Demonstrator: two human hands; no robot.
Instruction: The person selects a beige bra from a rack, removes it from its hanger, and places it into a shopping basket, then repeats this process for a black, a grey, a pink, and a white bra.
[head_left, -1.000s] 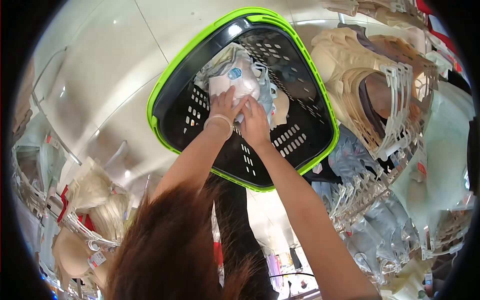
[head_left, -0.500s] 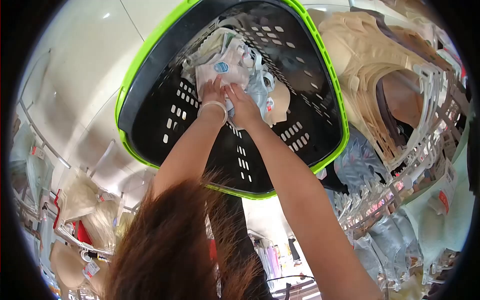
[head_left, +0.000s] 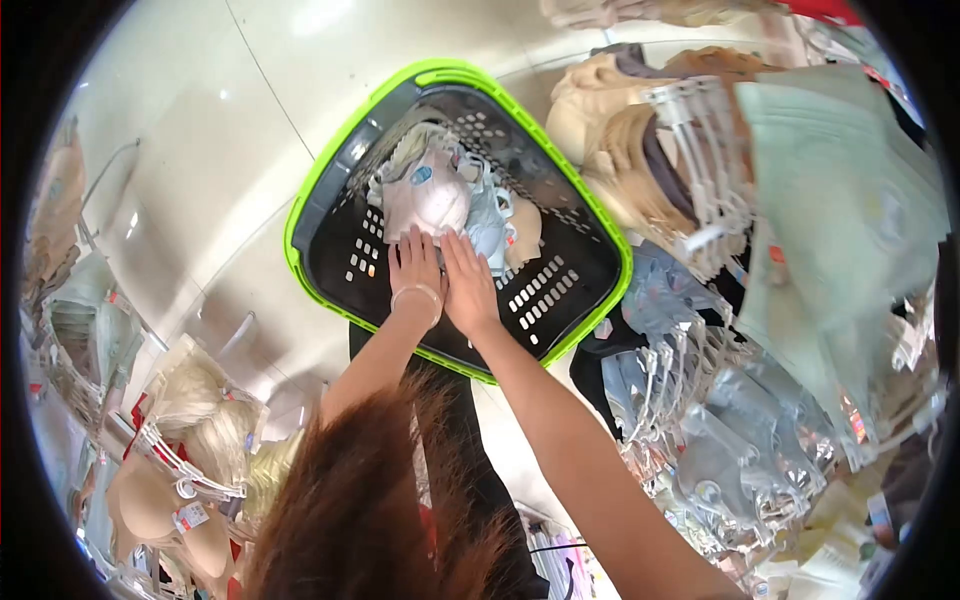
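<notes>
A black basket with a bright green rim (head_left: 610, 225) holds a pile of garments. On top lies a pale pink bra (head_left: 432, 195) with a round blue label; a light blue garment (head_left: 487, 225) and a beige cup (head_left: 526, 232) lie to its right. My left hand (head_left: 416, 270), with a pale band at the wrist, is at the pink bra's lower edge, fingers extended. Beside it, my right hand (head_left: 467, 278) has its fingers stretched toward the pink and blue garments. Both hands are over the basket, side by side, with nothing gripped.
Racks of hanging beige garments (head_left: 615, 130), pale green garments (head_left: 820, 200) and light blue bras (head_left: 745, 450) stand on the right. At the lower left hang cream and beige bras (head_left: 205, 420). Shiny tiled floor (head_left: 200, 150) lies beyond the basket. Brown hair covers the lower middle.
The basket appears smaller and lower in view. My hands have drawn back from the middle of the pink bra to its lower edge. More of the right-hand racks shows.
</notes>
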